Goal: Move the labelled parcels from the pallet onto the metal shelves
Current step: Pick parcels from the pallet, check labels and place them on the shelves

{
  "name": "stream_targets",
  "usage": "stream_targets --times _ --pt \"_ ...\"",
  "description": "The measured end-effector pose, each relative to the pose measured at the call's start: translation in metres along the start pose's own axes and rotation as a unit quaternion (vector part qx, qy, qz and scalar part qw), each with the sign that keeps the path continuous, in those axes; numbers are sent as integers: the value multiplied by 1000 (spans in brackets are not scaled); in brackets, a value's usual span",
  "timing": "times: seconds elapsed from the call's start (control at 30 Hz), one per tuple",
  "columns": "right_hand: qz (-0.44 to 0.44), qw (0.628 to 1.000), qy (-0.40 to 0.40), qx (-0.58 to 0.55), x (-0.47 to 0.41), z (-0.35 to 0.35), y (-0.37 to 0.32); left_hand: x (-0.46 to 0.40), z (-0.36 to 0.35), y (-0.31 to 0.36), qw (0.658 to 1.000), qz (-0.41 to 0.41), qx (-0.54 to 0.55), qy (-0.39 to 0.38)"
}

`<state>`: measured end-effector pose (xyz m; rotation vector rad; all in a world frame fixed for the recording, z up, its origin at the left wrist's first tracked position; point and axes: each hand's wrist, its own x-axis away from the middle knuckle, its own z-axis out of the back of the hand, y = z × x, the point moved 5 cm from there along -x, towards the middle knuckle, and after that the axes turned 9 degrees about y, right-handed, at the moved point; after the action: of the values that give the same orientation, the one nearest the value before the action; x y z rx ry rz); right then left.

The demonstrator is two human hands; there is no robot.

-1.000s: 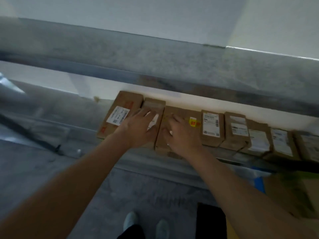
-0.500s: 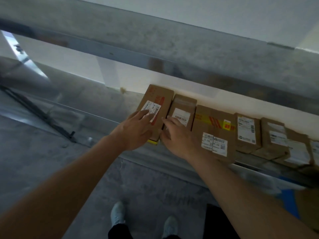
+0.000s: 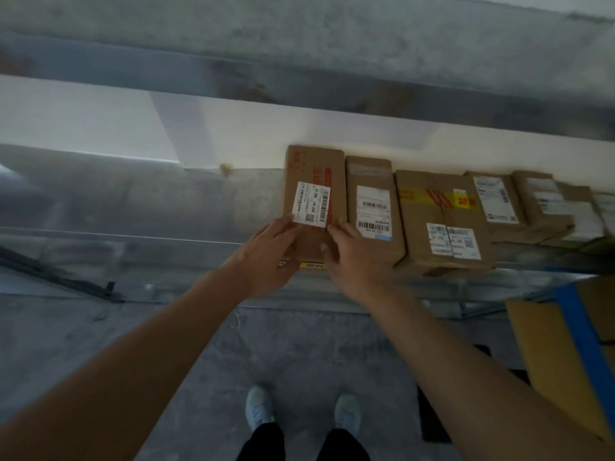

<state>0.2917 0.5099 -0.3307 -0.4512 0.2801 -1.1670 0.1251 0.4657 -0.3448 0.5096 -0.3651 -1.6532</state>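
Note:
A row of brown labelled parcels lies on the metal shelf (image 3: 133,201). The leftmost parcel (image 3: 314,171) carries a white label and red print, and its near end juts a little over the shelf's front edge. My left hand (image 3: 266,257) rests on its near left corner, fingers straight up to the label. My right hand (image 3: 352,261) touches its near right edge, fingers lying along the gap to the second parcel (image 3: 372,181). Neither hand curls round the box.
More parcels run to the right, one with yellow tape (image 3: 439,201). An upper shelf (image 3: 299,38) overhangs the row. A yellow carton with blue tape (image 3: 565,344) stands low right. My shoes (image 3: 259,407) stand on the grey floor.
Both hands have shifted left along the row, from the second and third parcels to the leftmost one. That parcel now lies straighter beside its neighbour. The view has swung left.

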Motion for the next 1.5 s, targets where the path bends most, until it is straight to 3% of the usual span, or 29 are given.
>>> stream_targets --times 0.3,0.83,1.5 --pt "-8 999 49 6 8 -25 -9 14 -4 -20 998 4 56 8" --pt "32 997 26 -64 4 -45 -3 7 -29 -33 997 1 74 37" --pt "91 995 -1 -40 100 56 -51 81 48 70 998 7 -18 61"
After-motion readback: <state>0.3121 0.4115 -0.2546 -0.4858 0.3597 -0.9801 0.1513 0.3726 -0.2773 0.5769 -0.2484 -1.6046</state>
